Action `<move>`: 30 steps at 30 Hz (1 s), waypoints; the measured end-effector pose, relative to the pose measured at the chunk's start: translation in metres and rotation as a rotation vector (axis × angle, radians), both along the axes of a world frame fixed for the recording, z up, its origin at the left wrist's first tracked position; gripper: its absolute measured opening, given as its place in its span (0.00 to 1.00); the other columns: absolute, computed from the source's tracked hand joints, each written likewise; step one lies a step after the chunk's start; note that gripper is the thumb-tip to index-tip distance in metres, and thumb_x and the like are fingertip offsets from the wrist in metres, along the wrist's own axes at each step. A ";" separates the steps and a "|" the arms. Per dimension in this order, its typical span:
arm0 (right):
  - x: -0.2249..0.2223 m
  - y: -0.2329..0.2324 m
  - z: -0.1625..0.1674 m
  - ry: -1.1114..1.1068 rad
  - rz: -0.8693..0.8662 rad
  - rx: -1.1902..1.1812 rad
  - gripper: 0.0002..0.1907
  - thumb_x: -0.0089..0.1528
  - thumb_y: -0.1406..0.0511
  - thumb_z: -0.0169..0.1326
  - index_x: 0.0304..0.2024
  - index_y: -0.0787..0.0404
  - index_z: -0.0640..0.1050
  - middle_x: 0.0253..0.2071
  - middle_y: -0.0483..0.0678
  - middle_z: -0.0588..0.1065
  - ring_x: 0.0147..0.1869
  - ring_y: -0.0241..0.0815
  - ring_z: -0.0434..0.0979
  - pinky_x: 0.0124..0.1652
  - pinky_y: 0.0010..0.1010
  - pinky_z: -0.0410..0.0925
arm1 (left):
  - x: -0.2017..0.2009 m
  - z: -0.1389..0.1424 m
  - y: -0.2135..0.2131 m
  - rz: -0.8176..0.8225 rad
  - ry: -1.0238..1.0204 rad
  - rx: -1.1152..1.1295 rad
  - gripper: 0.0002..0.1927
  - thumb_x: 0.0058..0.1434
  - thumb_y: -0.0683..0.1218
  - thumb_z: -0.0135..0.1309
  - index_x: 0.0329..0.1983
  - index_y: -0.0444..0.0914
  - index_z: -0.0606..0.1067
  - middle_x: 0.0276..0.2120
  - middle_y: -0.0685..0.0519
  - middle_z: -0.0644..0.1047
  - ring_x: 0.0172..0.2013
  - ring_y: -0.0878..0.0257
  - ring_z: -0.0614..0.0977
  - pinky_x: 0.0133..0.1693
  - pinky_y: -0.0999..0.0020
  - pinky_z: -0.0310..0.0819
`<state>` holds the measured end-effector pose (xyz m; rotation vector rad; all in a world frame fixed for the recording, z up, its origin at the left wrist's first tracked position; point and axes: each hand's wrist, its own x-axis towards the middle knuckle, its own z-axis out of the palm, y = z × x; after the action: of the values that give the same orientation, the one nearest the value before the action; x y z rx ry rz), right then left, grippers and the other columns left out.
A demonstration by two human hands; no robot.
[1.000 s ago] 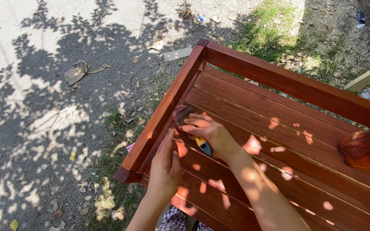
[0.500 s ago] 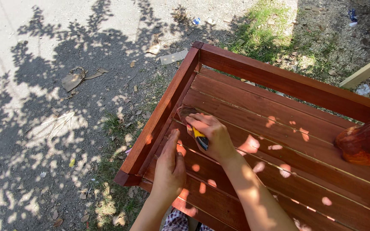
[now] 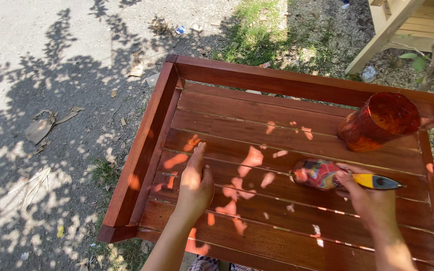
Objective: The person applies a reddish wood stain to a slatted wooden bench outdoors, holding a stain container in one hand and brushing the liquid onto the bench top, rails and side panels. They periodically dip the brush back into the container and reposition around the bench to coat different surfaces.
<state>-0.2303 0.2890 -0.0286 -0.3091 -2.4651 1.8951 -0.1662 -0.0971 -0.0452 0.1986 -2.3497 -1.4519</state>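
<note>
Red-brown stained wood: slatted panel [image 3: 257, 125] under both hands, brush moved to the right side.

Half a second ago the right hand [image 3: 370, 200] worked at the left rail; now it sits right of centre, fingers clenched round the yellow-handled brush [image 3: 345, 178], bristles red-stained and touching a slat. Left hand [image 3: 194, 183] lies flat and open on the slats, grasping nothing. Translucent stain-coated cup [image 3: 377, 123] stands on the upper right slats. Slats smooth and glossy, raised rim, dappled sunlight.
</note>
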 end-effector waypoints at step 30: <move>-0.011 -0.049 0.034 0.329 0.379 0.554 0.19 0.58 0.59 0.64 0.51 0.57 0.84 0.38 0.50 0.84 0.39 0.35 0.84 0.43 0.27 0.73 | -0.033 -0.030 -0.014 0.028 0.107 -0.100 0.26 0.61 0.31 0.43 0.65 0.29 0.69 0.65 0.35 0.71 0.70 0.45 0.67 0.69 0.59 0.57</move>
<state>-0.2416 0.2401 0.0051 0.4677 -2.7892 1.1235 -0.1997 -0.1115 -0.0753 0.1242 -2.3162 -1.2959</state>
